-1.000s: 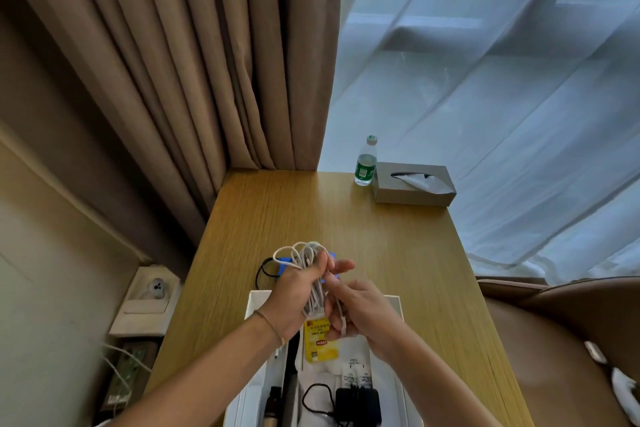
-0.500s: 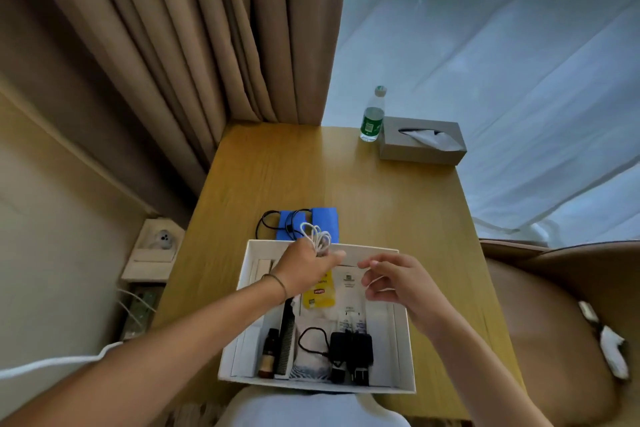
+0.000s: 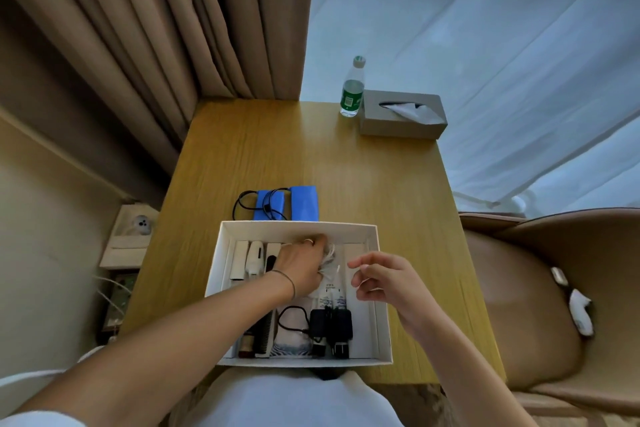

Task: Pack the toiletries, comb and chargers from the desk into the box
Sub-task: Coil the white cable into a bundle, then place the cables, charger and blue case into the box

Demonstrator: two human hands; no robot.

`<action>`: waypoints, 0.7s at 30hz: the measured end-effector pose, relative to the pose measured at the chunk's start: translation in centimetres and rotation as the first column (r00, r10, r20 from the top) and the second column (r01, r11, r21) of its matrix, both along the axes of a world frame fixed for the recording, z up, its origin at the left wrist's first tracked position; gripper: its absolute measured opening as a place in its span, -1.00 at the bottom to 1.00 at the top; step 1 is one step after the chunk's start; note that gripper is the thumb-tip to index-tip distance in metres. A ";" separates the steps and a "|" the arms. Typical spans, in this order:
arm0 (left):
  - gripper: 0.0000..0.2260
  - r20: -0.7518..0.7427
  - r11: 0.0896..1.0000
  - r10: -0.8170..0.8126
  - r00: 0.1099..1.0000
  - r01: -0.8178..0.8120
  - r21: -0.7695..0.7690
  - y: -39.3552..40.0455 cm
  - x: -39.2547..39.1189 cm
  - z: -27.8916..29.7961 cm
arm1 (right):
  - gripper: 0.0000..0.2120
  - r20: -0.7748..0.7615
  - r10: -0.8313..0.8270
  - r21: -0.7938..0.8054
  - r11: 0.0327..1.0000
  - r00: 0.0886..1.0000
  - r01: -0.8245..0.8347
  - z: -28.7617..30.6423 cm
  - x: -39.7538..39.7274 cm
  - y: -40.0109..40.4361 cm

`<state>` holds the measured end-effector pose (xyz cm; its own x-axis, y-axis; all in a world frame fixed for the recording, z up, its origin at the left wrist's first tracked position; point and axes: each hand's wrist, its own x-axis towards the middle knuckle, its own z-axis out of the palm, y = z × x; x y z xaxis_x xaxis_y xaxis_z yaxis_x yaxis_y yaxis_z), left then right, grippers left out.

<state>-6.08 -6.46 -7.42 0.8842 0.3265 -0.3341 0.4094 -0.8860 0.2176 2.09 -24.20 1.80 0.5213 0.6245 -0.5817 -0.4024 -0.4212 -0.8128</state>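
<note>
A white box (image 3: 380,291) stands at the desk's near edge. My left hand (image 3: 300,265) is down inside it, shut on a coiled white cable (image 3: 329,262) held low over the box's middle. My right hand (image 3: 384,279) hovers over the box's right side, fingers apart and holding nothing. In the box lie a black comb (image 3: 264,333), two black chargers (image 3: 330,328) with a black cord, small white tubes (image 3: 332,298) and white packets (image 3: 250,258). Behind the box on the desk lie two blue packs (image 3: 289,203) with a black cable (image 3: 244,204) across them.
A water bottle (image 3: 352,88) and a grey tissue box (image 3: 401,114) stand at the desk's far right corner. Curtains hang behind. A brown armchair (image 3: 540,295) is to the right. A socket shelf (image 3: 130,236) and wires sit to the left below the desk.
My left hand has lowered the coiled white cable from above the desk down into the box. My right hand let go of the cable and moved right.
</note>
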 end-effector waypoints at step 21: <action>-0.34 0.282 0.996 0.052 0.958 -0.030 -0.081 2.0 -3.9 5.2 | -0.70 0.147 -0.049 0.070 0.997 0.988 0.039 0.9 0.2 3.8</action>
